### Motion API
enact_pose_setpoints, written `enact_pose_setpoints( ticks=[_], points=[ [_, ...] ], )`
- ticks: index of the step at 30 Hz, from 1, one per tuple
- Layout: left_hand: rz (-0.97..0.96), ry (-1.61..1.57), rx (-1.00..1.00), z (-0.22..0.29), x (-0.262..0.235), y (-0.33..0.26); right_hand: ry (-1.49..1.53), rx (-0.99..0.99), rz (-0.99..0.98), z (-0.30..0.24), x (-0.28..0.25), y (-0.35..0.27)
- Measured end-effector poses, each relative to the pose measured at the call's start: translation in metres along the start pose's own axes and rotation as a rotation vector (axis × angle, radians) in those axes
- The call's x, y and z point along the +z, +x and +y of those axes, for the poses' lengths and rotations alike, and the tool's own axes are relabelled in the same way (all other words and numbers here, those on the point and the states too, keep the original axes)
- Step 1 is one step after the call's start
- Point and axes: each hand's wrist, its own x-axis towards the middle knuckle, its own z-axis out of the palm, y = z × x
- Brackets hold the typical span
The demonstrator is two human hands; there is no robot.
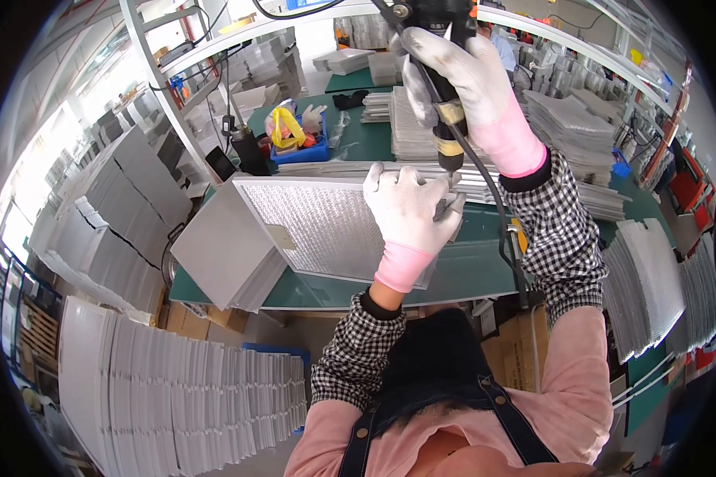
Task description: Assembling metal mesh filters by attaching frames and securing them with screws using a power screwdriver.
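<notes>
My right hand [481, 95], in a white glove with a pink cuff, is wrapped round a black electric screwdriver [450, 151] that points down, a cable running beside it. Just below its tip, my gloved left hand [410, 203] grips the right end of a white-framed panel [314, 219] with a silvery textured face. The panel stands tilted on its edge on the green table. The screwdriver tip is close to my left fingertips at the panel's edge; whether a screw is there is too small to tell.
Stacked white panels [235, 246] lean at the table's left end. On the green table [477, 266] stand a blue bin [314, 151] with gloves and a yellow item, and more panel stacks [414, 131]. Large stacks [191, 397] fill the lower left; others [644, 286] stand right.
</notes>
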Motion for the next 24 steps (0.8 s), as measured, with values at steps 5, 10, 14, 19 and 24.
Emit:
enact_pose_setpoints(
  ticks=[5,10,14,19,24],
  points=[
    [0.019,-0.01,-0.004,-0.001,0.0,-0.002,0.079,0.075,-0.104,0.003,-0.001,0.007],
    [0.025,-0.019,-0.014,0.0,0.0,-0.005,0.261,0.13,-0.322,0.015,-0.004,0.015],
    [0.015,-0.026,-0.03,0.002,0.001,-0.004,0.331,0.198,-0.367,0.016,-0.004,0.016],
    [0.044,-0.011,-0.026,0.003,0.004,-0.005,0.386,0.195,-0.417,0.011,-0.007,0.012],
    [0.089,-0.008,0.006,0.001,0.003,-0.008,0.403,0.126,-0.416,0.019,-0.009,0.009]
  ],
)
